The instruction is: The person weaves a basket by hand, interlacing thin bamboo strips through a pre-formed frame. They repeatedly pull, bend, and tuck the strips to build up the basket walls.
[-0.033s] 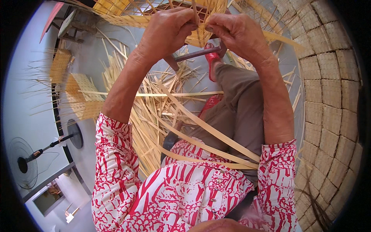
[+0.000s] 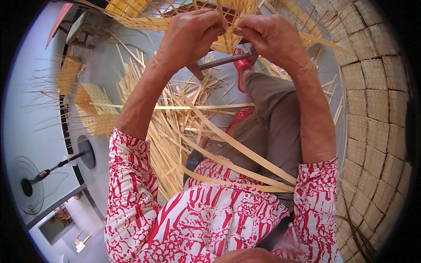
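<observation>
From where I stood, left hand [image 2: 188,39] had a thin strip [image 2: 230,29] pinched, woven piece [image 2: 226,45] at the near edge of the wooden stool [image 2: 223,61], right hand [image 2: 276,41] pinching just beside. Close pinches, small even tugs seemed best.

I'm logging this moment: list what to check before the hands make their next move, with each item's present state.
1. Left hand pinching the woven piece: ok.
2. Right hand pinching it close beside the left: ok.
3. Exactly which strip each hand pinches: cannot tell; the fingers cover it.
4. Long strips across the lap lying apart from both hands: ok.
5. Floor free of loose strips: not ok; many lie scattered.
6. Fan standing away from the hands: ok, far left.
</observation>
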`<state>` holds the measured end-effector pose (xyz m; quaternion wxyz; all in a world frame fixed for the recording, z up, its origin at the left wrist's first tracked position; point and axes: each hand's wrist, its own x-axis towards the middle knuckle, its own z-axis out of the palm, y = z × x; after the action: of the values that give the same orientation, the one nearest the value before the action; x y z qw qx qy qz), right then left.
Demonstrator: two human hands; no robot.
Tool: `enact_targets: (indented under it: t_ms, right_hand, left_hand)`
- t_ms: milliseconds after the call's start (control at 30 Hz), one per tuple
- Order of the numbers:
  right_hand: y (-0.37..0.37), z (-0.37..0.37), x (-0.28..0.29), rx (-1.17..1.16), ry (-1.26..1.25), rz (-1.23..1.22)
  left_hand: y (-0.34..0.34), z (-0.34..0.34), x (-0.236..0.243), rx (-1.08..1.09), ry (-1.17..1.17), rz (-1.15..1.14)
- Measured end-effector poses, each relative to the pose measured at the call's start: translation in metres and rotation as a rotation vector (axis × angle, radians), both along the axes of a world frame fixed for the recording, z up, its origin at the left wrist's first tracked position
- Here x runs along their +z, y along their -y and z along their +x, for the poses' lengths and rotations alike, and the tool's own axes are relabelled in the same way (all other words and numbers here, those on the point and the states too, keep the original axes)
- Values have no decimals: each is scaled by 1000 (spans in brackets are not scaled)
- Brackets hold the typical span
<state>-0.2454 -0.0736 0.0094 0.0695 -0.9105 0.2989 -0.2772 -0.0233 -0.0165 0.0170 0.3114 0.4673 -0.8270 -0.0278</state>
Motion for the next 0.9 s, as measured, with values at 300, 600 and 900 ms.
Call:
enact_targets:
  t_ms: [300,600,900]
  right_hand:
    - [15,6,22,99,-123,-110]
    - [12,8,35,163,-69,-69]
    - [-27,20,15,-43,393,120]
  left_hand:
    - [-13,11,7,-142,-97,130]
    - [-22,16,14,-95,-195,110]
    - [-46,8,-13,375,-578,-15]
